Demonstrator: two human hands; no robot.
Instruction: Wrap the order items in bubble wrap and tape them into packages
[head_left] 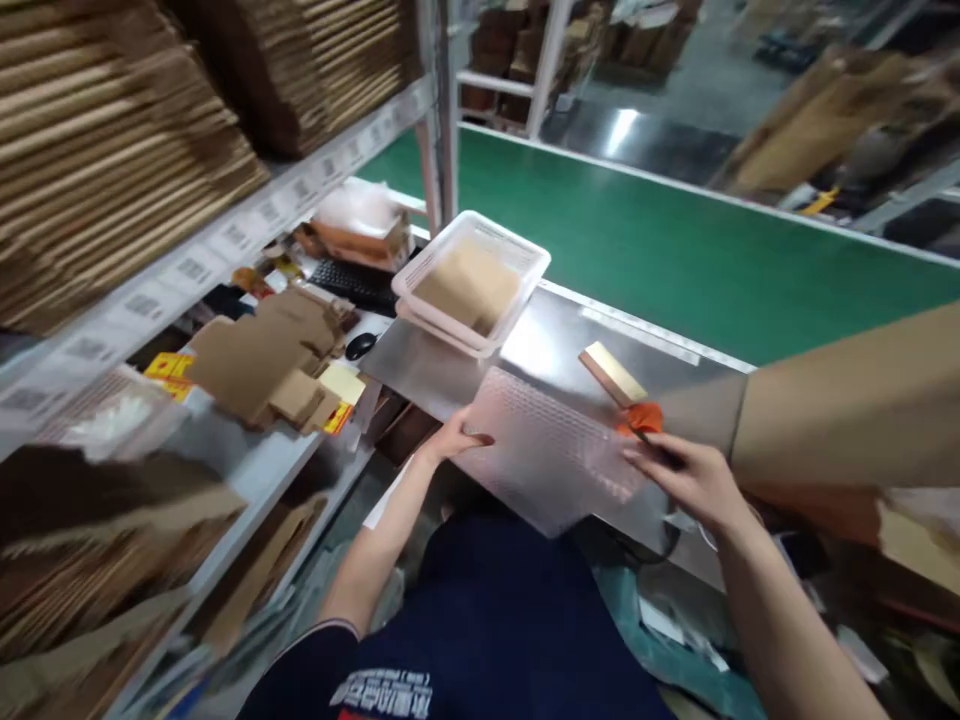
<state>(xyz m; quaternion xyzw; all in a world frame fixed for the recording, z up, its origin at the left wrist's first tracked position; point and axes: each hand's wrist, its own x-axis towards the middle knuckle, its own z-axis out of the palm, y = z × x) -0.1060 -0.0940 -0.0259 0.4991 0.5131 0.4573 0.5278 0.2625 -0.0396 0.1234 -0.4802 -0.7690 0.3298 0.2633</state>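
Observation:
A sheet of clear bubble wrap [544, 450] lies on the steel worktop [555, 340], hanging over its near edge. My left hand [454, 437] grips the sheet's left edge, thumb on top. My right hand [694, 478] rests on the sheet's right edge with fingers bent, close to an orange-handled tool [640, 417]. A small tan flat box [611, 373] lies just beyond the tool. A large brown carton [847, 410] stands right beside my right hand.
A white plastic basket [517, 255] holding a tan cardboard piece sits at the worktop's far left. A green conveyor belt [675, 240] runs behind. Left shelves carry flat cardboard stacks [105, 130], folded boxes [262, 360], a keyboard [352, 280] and a mouse [360, 345].

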